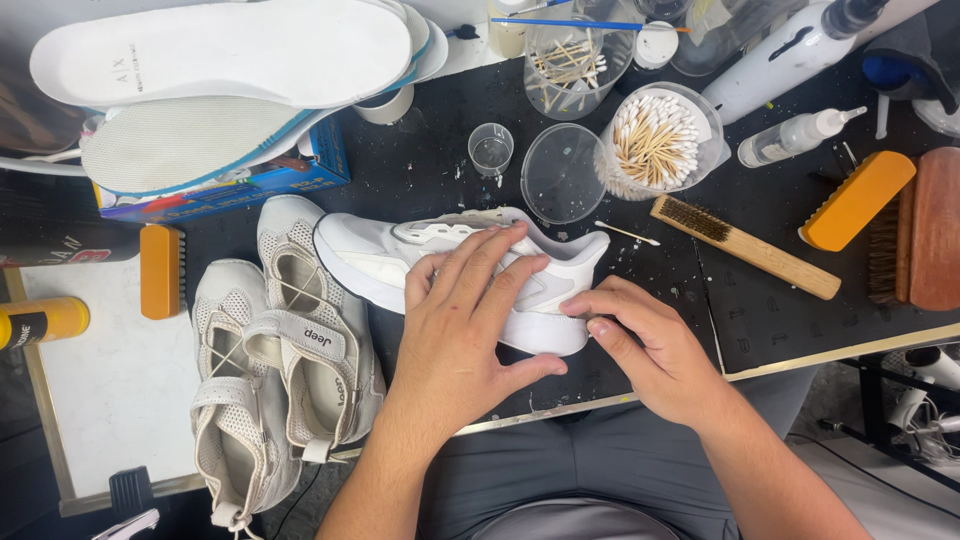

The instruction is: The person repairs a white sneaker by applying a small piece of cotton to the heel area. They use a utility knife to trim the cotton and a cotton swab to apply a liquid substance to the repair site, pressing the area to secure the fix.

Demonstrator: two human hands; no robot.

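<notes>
A white sneaker [375,255] lies on its side on the dark work mat [420,165], toe to the left. My left hand [462,325] lies flat over its middle, fingers spread across the upper, pressing it down. My right hand [650,345] touches the heel end, with thumb and fingertips pinched at the sole's edge; whether they pinch something small I cannot tell.
A pair of beige mesh sandals [285,350] lies to the left. Behind are white insoles [230,50], a tub of cotton swabs [660,140], clear cups [565,170], bottles [790,50], wooden brushes [745,245], an orange brush [858,200]. The table edge [840,350] runs by my lap.
</notes>
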